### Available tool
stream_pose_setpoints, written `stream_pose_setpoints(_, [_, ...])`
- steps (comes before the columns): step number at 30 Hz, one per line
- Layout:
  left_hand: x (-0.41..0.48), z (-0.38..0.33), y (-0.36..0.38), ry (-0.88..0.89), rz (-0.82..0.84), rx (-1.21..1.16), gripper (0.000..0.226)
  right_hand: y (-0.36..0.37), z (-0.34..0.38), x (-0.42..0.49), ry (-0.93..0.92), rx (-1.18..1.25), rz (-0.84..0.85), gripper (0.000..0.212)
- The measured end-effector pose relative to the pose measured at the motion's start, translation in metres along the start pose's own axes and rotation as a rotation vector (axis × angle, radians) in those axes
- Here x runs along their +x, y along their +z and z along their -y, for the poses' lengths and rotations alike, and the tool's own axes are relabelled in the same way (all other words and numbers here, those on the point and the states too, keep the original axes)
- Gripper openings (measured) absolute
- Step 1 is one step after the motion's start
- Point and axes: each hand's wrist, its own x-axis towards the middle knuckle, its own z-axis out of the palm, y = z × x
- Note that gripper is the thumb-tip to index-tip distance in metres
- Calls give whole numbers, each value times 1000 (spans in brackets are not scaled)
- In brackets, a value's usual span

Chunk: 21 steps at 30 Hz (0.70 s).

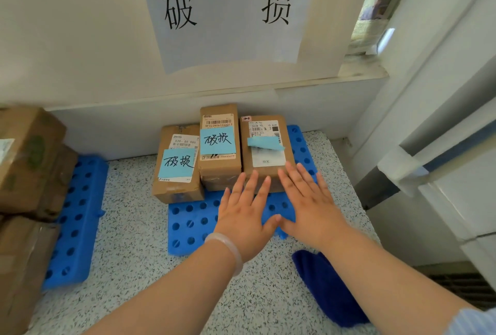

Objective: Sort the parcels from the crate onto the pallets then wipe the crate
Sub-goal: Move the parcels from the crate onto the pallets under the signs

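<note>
**Item:** right-hand parcel [264,146], brown carton, shipping label up.

**Place:** on the blue pallet [193,222], at its far right part. It is beside the middle parcel [218,146], which has the left parcel [175,165] on its other side at the pallet's far left. The crate is out of view.

**Lie:** the long axis runs from the pallet's near edge toward the wall behind it. The label's head end points to the wall, so the print reads upright to the wearer.

**Hands:** the left hand [245,216] and right hand [308,208] are over the pallet's near right part. Their fingers are straight and spread and nothing is gripped. The fingertips reach the carton's near end, but real contact cannot be told.

**Hazards (judged):**
- The blue note [264,144] on this carton is folded and seems half lifted. A brush from a hand could free it and lose the marking.
- A flat push could drive the carton askew, or against the middle parcel.
- A push to the right could carry it past the pallet's right edge.
- The blue cloth [327,289] lies on the floor off the pallet's near right corner and could snag a foot.
</note>
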Motion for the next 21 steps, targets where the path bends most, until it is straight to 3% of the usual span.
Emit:
stream_pose_setpoints(4, [-25, -5, -7, 0, 24, 59, 74, 3, 15, -44, 48, 49, -59, 94])
stream_pose_setpoints(12, [-78, -51, 1, 133, 21, 100, 79, 11, 35, -149, 196, 84, -130, 97])
stream_pose_setpoints(21, [-124, -150, 4, 414, -21, 126, 82, -8, 22, -262, 395, 85, -269, 92])
